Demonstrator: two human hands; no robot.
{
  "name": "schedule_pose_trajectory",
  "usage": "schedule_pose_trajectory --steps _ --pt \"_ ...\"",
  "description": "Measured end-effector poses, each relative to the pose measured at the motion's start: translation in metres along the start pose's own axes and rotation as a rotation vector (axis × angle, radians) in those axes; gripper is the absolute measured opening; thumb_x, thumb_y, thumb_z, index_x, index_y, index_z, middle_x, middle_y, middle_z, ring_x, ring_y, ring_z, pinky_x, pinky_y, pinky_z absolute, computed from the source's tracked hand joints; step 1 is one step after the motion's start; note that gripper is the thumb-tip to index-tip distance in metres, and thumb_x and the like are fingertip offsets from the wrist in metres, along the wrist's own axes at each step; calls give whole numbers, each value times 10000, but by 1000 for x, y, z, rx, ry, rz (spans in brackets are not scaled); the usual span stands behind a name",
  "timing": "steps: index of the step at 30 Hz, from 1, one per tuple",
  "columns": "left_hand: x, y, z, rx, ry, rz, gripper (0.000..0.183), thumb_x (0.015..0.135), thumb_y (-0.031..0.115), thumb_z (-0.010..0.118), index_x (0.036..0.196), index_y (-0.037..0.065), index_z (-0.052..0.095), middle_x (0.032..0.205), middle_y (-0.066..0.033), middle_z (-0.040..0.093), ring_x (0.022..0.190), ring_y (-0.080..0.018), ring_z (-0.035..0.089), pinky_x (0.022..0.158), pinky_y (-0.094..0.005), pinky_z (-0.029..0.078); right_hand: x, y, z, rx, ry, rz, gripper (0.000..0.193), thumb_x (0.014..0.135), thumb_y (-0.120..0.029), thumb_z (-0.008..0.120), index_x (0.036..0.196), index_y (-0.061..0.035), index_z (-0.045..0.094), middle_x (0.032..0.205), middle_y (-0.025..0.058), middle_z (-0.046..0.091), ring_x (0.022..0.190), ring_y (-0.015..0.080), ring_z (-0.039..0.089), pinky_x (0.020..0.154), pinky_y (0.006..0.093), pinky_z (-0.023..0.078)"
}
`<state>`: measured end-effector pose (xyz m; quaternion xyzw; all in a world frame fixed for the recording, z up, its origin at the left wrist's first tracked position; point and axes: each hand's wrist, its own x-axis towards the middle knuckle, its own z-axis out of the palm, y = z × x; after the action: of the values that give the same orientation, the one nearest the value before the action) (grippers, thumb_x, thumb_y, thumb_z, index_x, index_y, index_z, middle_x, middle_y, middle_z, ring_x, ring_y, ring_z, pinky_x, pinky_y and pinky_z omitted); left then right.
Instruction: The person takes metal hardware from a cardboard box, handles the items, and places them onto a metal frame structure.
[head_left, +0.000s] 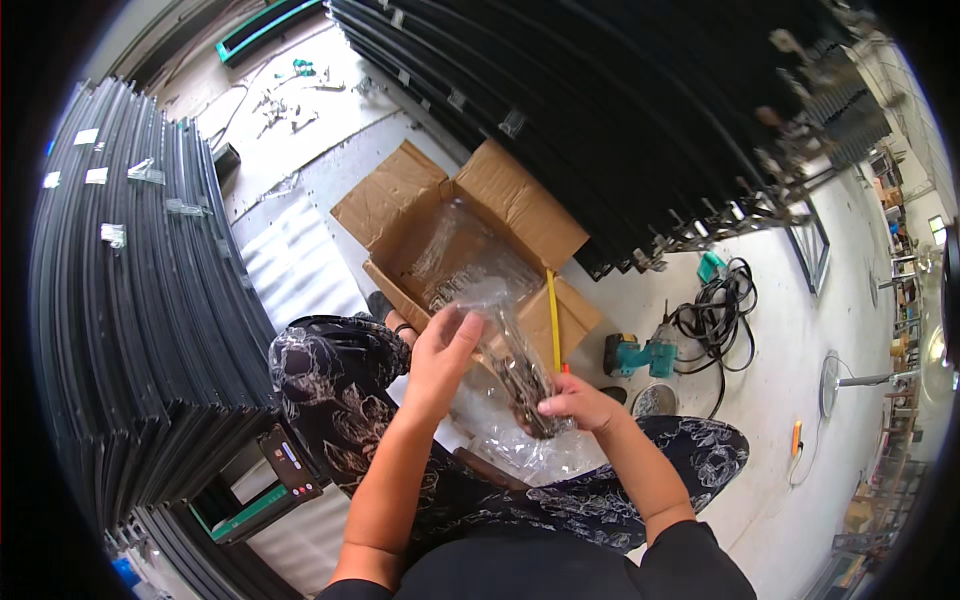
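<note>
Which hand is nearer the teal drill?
The right hand, at the lower end of the clear bag; the left hand, upper, is farther from the teal drill.

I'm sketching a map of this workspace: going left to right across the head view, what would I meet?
Stacked dark frames, left hand, clear plastic bag, right hand, teal power drill, coiled black cable, white fan.

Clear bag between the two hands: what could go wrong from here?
The metal-looking pieces might poke through or slip from the clear bag, which the right hand grips near its lower end. The loose black cable on the floor could snag a foot, and the drill beside it might get knocked.
</note>
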<state>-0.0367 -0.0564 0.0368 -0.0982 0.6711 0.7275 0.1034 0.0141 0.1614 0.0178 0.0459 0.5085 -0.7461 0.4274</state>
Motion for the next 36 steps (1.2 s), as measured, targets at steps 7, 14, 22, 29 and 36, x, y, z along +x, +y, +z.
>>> schedule_pose_trajectory --steps 7,14,22,29,36 --pt "-31 10 22 -601 -255 -105 222 930 206 555 1077 47 608 976 -32 649 871 -126 616 793 -305 500 -41 16 18 221 -193 -105 493 817 -245 623 1207 15 474 926 106 610 810 187 610 724 321 495" --pt "-45 4 37 -573 -208 -65 187 943 178 526 1032 46 626 961 -40 650 840 -127 619 753 -295 512 -61 22 28 210 -101 -115 464 839 -282 623 1186 -13 471 848 80 584 756 170 600 633 291 486" --pt "-39 -15 37 -618 -178 -144 439 918 383 547 1218 67 488 1083 -55 598 951 -147 572 806 -292 461 -42 32 46 -971 740 -474 460 801 -240 656 1178 -18 514 873 157 609 757 311 594 703 373 476" --pt "-18 -57 25 -902 -43 -164 306 949 146 442 1140 -91 474 1071 -195 591 934 -294 615 830 -412 521 -31 32 61 -1345 830 -578 576 755 -299 710 1206 -9 498 991 183 600 841 347 589 741 397 473" --pt "-3 -76 19 -1090 -145 -216 295 946 170 466 1130 -56 510 1088 -181 585 994 -308 588 857 -406 498 -24 42 32 -507 490 -305 413 846 -266 669 1125 13 550 919 72 636 837 149 602 727 282 477"
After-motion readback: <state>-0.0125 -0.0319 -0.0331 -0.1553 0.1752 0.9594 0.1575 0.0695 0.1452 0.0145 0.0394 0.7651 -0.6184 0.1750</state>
